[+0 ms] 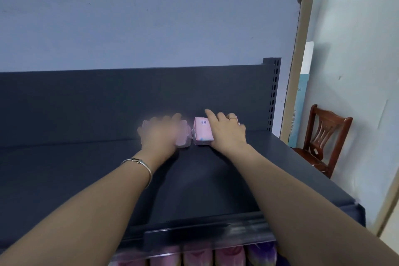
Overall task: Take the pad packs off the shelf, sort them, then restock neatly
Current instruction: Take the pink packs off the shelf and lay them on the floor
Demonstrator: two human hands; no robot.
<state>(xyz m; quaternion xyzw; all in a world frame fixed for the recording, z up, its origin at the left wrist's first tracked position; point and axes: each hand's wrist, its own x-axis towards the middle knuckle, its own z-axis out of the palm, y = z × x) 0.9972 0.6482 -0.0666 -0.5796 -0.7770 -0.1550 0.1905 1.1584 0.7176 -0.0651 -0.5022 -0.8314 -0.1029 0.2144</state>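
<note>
Reaching to the back of the dark grey metal shelf, the two hands lie side by side but apart, near its upright back panel. The left hand, smeared by motion, covers a soft pink pad pack, and whether its fingers clamp it cannot be told; the right hand curls its fingers over a mostly hidden pink pack, index finger stretched out, with a pale pink labelled pad pack standing between the hands. Under the clear plastic front rail, pink and purple packs line the lower tier
</note>
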